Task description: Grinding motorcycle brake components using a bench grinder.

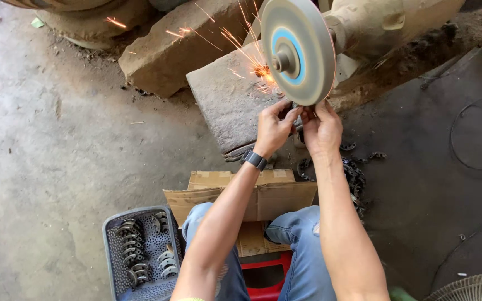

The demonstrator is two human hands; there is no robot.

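Under the round grey grinding wheel [298, 51], left hand [271, 131], right hand [322, 129].

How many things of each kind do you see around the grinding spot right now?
Grinding wheel: 1
Hands at the wheel, left hand and right hand: 2
Stone blocks: 2
Grey basket of curved metal parts: 1
Cardboard box: 1
Red stool: 1
Total: 8
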